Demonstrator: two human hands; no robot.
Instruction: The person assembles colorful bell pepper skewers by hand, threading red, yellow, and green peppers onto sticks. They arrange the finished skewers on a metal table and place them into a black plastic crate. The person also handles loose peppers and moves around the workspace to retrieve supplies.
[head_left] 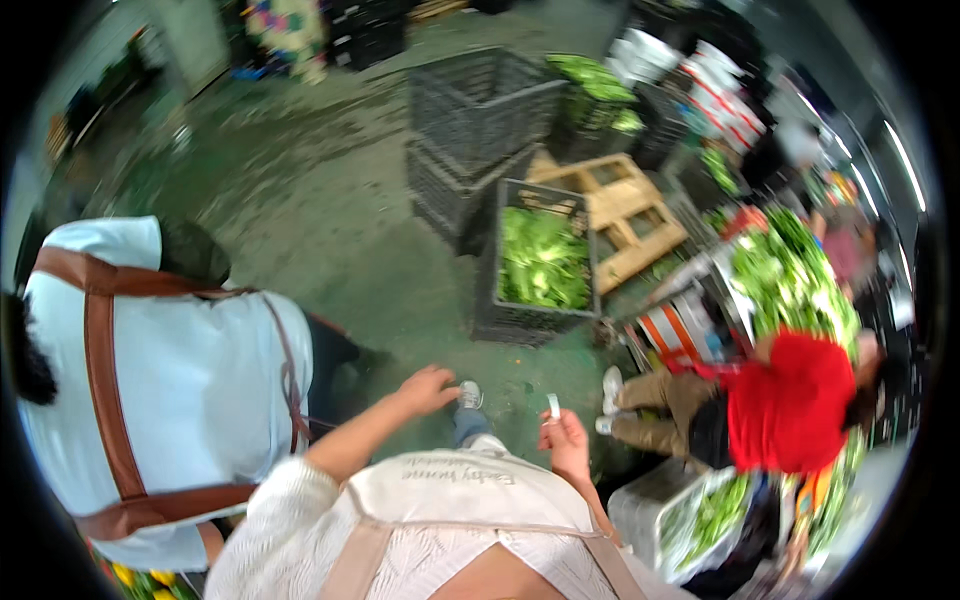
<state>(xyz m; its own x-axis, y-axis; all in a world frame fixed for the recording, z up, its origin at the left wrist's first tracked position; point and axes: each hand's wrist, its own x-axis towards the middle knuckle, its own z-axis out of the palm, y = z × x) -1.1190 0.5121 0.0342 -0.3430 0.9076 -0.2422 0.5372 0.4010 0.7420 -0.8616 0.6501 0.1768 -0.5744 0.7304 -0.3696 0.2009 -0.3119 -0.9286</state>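
My right hand point(566, 436) is closed on a small white strip point(553, 405), which sticks up from between thumb and fingers; its exact kind is too small to make out. Held out over the floor, my left hand point(430, 390) has loosely spread fingers with nothing in them. Ahead of both hands, a black plastic crate point(535, 318) stands on the floor, filled with leafy green vegetables point(543, 258). Neither hand touches it.
Stacked black crates point(470, 120) and a wooden pallet point(630, 215) stand beyond the filled crate. A person in light blue point(200, 370) is close on my left. On the right, a person in red point(790, 405) stands by piled greens point(785, 275) and a grey tub point(640, 500).
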